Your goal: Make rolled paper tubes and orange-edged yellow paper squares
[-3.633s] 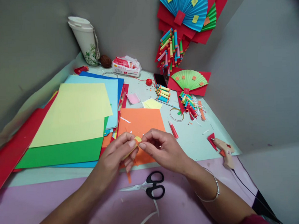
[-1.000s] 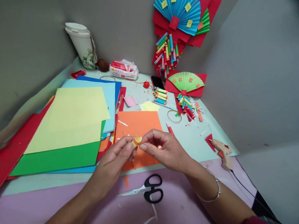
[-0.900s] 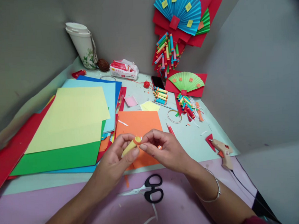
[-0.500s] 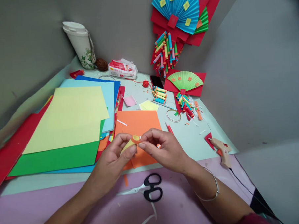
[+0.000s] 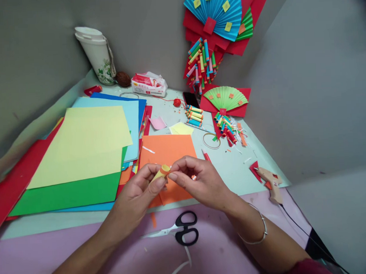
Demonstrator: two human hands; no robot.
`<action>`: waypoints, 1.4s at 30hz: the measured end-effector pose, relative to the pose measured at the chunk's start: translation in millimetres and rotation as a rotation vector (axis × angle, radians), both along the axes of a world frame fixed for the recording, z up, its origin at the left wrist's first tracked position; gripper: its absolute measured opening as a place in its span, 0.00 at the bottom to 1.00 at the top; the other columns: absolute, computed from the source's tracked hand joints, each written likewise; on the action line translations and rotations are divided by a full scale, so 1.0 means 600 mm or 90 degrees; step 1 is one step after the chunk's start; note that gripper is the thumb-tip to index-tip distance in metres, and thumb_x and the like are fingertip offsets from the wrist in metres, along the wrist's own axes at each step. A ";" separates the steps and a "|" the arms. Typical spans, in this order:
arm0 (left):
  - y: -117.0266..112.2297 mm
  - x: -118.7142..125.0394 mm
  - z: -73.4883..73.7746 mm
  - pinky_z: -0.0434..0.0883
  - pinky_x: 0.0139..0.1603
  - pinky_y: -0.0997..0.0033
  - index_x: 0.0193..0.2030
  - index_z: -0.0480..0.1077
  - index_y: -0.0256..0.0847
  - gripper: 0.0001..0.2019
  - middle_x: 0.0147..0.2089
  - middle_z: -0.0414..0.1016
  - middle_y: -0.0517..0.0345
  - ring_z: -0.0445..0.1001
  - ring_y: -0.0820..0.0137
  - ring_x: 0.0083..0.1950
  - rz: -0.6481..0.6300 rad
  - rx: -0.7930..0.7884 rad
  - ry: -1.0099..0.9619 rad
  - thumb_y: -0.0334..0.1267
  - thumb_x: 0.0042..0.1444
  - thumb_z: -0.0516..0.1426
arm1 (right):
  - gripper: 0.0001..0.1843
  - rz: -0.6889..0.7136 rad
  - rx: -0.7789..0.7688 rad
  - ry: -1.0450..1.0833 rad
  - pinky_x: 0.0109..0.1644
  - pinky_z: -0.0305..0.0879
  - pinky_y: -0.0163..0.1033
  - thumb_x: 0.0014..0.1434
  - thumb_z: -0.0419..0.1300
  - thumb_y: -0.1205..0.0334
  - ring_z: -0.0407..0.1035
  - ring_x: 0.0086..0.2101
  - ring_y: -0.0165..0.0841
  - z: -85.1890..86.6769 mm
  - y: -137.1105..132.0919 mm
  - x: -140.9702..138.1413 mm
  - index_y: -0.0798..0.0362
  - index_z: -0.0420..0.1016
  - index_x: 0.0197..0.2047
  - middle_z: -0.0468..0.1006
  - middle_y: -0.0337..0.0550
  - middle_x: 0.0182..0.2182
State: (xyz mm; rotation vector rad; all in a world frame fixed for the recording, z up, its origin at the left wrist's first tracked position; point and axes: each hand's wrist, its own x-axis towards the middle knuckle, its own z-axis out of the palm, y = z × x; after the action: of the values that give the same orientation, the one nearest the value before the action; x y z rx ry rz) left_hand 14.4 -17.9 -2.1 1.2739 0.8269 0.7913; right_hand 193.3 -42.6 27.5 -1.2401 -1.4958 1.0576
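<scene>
Between finger and thumb, my left hand (image 5: 144, 189) grips a small yellow paper tube (image 5: 159, 174). A narrow orange paper strip (image 5: 165, 169) goes round the tube's upper end. My right hand (image 5: 197, 178) pinches the strip at its right side, thumb against forefinger; the pinched end is mostly hidden. Under both hands lies an orange paper sheet (image 5: 168, 147). Nearer to me, a pair of scissors (image 5: 186, 229) with black handles rests on the pink surface, blades pointing left.
Stacked coloured paper (image 5: 80, 145) covers the left side. A glue gun (image 5: 271, 183) with its cord lies at right. Finished paper tubes (image 5: 194, 115), a phone (image 5: 191, 99), a bangle (image 5: 211, 140) and a green fan (image 5: 226, 98) are further back. A white cup (image 5: 96, 56) stands back left.
The orange strip now sits closer round the tube's end, and its loose part looks shorter. Both hands keep nearly the same place; the view has shifted slightly.
</scene>
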 end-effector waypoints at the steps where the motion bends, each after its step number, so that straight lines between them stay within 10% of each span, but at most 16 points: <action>1: 0.000 0.000 -0.001 0.69 0.48 0.72 0.44 0.68 0.45 0.13 0.41 0.68 0.60 0.69 0.68 0.44 -0.001 -0.001 -0.001 0.51 0.61 0.58 | 0.04 -0.001 -0.001 0.000 0.29 0.64 0.33 0.58 0.64 0.61 0.68 0.26 0.26 0.000 0.000 0.000 0.52 0.74 0.34 0.77 0.36 0.27; 21: -0.001 0.001 -0.016 0.68 0.49 0.70 0.39 0.73 0.46 0.13 0.36 0.72 0.60 0.72 0.67 0.43 -0.007 -0.053 -0.050 0.53 0.61 0.57 | 0.05 0.037 -0.001 0.059 0.34 0.70 0.36 0.60 0.62 0.61 0.74 0.30 0.29 0.009 -0.004 -0.003 0.51 0.72 0.33 0.80 0.37 0.27; 42: -0.009 0.004 -0.010 0.65 0.40 0.72 0.34 0.65 0.45 0.16 0.32 0.64 0.63 0.66 0.68 0.37 0.003 0.146 0.132 0.52 0.66 0.48 | 0.02 0.017 0.043 -0.018 0.30 0.63 0.31 0.60 0.62 0.64 0.69 0.27 0.25 0.004 -0.007 -0.006 0.51 0.73 0.34 0.78 0.34 0.28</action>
State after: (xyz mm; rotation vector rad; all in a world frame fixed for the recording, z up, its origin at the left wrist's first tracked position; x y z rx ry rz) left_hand 17.1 -23.1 -8.2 1.5778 0.9240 0.7823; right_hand 189.7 -46.5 30.0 -1.1944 -1.5610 1.0030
